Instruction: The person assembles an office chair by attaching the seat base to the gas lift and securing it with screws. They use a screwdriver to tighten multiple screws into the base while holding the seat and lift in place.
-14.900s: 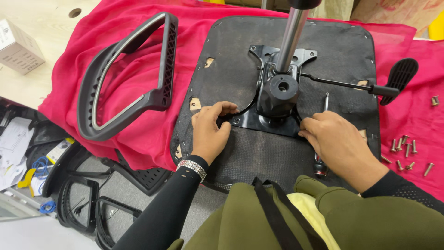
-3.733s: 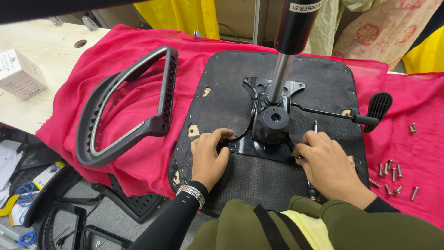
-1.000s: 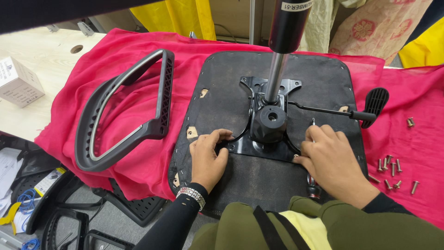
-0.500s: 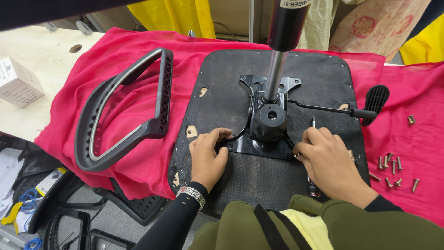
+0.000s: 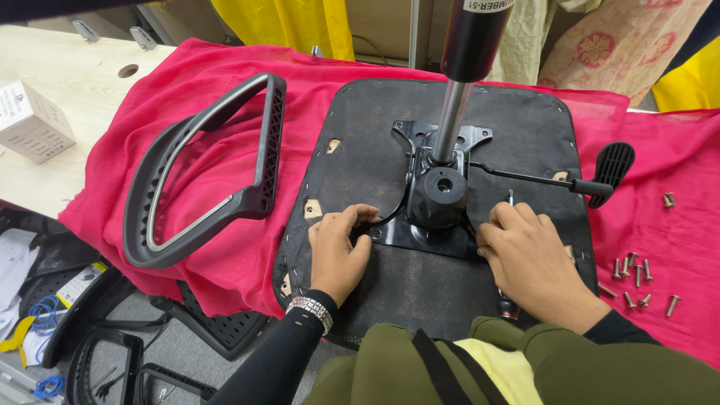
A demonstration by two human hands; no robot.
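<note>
The fingers [image 5: 358, 219] of the left hand [image 5: 337, 251] curl down onto the near left corner of the black metal mechanism plate [image 5: 420, 225], pressing it rather than closing round anything, while the fingers [image 5: 504, 217] of the right hand [image 5: 529, 259] bend over the plate's near right corner; whether they pinch a screw there cannot be told. A screwdriver [image 5: 508, 304] lies under the right hand, its shaft tip showing just beyond the fingertips and its handle end near the wrist. The plate sits on the upturned black seat base [image 5: 375, 165], which lies on a red cloth [image 5: 217, 97] spread over the pale wooden bench [image 5: 67, 82]. A gas lift cylinder [image 5: 465, 52] rises upright from the plate's hub, and a lever with a ribbed paddle [image 5: 611, 169] runs out to the right. A grey armrest loop [image 5: 202, 172] lies on the cloth left of the seat. Loose screws [image 5: 634, 274] are scattered on the cloth to the right, and a small cardboard box [image 5: 30, 120] stands on the bench at far left.
</note>
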